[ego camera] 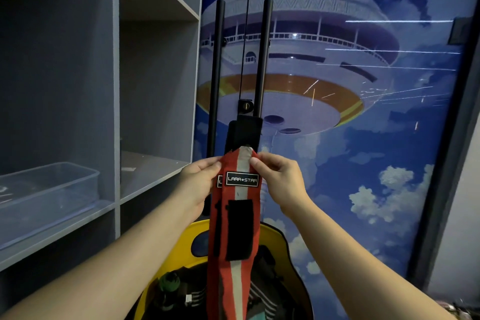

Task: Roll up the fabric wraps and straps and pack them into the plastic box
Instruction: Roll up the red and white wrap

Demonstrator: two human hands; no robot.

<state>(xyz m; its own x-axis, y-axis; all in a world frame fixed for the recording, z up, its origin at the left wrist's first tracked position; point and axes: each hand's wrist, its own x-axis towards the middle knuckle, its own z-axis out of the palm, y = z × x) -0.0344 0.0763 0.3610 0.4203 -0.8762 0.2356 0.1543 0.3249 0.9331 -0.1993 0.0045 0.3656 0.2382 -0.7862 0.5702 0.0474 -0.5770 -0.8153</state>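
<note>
head view: red wrap [235,228] (white centre stripe, black label) hung upright between both hands. left hand [198,180] pinched its top left edge; right hand [276,176] pinched the top right edge. plastic box [49,189] sat on the shelf [155,174], well left.

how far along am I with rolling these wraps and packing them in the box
Early. Nothing looks packed: the clear plastic box on the shelf appears empty. In hand: your left hand and right hand pinch the top of the red wrap, hanging unrolled. Left: rolling and boxing it.
</note>
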